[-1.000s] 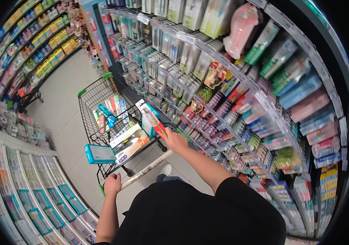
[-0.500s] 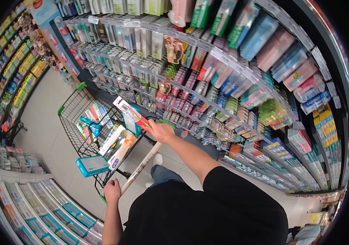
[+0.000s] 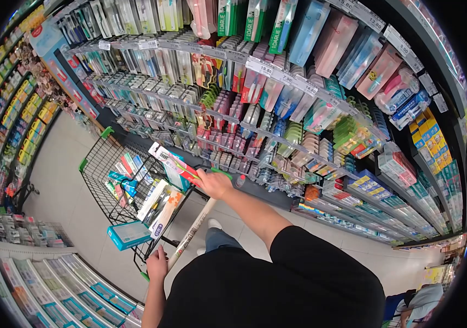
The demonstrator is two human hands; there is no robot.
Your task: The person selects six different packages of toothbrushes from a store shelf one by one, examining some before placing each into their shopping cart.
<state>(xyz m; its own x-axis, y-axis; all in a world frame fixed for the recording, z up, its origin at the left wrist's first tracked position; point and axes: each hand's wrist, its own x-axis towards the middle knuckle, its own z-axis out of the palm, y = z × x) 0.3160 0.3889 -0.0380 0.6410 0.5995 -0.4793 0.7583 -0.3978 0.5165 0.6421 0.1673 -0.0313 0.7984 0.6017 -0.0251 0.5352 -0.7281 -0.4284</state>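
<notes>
My right hand (image 3: 213, 182) is closed around one end of a toothbrush pack (image 3: 172, 160), a long blister card in pink, white and green. It holds the pack slanted above the near right corner of the shopping cart (image 3: 98, 174). At the left end of the pale cart handle (image 3: 191, 236), my left hand (image 3: 157, 263) is curled with its fingers wrapped round. In the cart lie a teal box (image 3: 129, 235), a white pack with an orange pattern (image 3: 171, 203), a blue pack (image 3: 124, 183) and several other small packages. Part of a second teal box (image 3: 178, 176) shows beneath the toothbrush pack.
Ahead, a tall shelf rack (image 3: 211, 101) carries hanging toothbrush packs and price tags (image 3: 266, 68). Boxed goods (image 3: 431, 141) fill its right end. Low display trays (image 3: 80, 292) stand at the left front. Another person (image 3: 422, 303) is at the lower right. Tiled floor (image 3: 61, 180) runs left of the cart.
The view has shifted, so the shelf goods sit further left and the cart slightly lower. The toothbrush pack stays in my right hand, a little lower; my left hand remains at the handle.
</notes>
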